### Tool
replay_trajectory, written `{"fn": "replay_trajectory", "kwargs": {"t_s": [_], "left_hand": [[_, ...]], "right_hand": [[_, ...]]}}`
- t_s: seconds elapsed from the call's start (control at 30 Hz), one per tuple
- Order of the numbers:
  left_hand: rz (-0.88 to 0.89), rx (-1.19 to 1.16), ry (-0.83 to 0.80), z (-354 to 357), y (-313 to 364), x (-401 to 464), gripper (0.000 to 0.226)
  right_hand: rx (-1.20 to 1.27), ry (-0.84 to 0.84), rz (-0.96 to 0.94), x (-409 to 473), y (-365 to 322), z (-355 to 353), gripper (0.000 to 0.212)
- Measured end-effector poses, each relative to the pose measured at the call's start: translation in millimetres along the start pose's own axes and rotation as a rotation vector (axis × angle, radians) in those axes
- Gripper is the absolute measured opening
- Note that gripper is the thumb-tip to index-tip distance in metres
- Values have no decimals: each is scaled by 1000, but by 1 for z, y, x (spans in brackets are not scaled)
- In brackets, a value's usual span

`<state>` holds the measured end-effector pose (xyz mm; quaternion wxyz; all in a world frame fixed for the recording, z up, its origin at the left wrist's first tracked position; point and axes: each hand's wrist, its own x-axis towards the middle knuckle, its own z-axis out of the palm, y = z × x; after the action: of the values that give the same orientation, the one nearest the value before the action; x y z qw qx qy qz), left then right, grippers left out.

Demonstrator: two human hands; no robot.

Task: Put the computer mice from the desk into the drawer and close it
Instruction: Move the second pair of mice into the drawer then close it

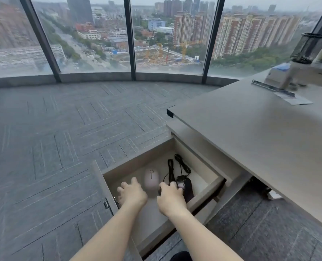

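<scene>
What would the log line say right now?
drawer: open | pink mouse, black mouse: inside | right hand: on black mouse | left hand: open

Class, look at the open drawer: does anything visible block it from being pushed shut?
Yes. Both hands are inside the open beige wooden drawer: the left hand hovers open beside the pale pink mouse, the right hand rests on a black corded mouse. Nothing else visible blocks it.

Desk: matt grey wood-grain laminate, smooth.
Drawer: pale matt board inside.
Pink mouse: smooth matt plastic.
Black mouse: glossy dark plastic, rubbery cable.
Floor: rough grey carpet tiles.
Pen holder: black metal mesh.
</scene>
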<state>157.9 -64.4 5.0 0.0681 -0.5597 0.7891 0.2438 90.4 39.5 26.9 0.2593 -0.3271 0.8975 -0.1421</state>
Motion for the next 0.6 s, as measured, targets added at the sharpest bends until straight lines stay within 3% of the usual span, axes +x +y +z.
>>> {"fn": "replay_trajectory", "kwargs": {"t_s": [0.07,0.23,0.33,0.43,0.6], "left_hand": [[-31,12,-35,9,-2,6,41],[-33,78,-129,19,-4,12,53],[-26,43,-163,11,-1,10,60],[-15,-122,-96,-6,3,2,59],[193,-431,163,-45,-3,-24,54]], "right_hand": [[-96,-86,34,7,1,13,38],[-188,-119,36,14,4,28,47],[-155,-51,-10,11,6,25,32],[-16,83,-81,0,12,11,28],[184,226,-193,-42,29,-11,31]]}}
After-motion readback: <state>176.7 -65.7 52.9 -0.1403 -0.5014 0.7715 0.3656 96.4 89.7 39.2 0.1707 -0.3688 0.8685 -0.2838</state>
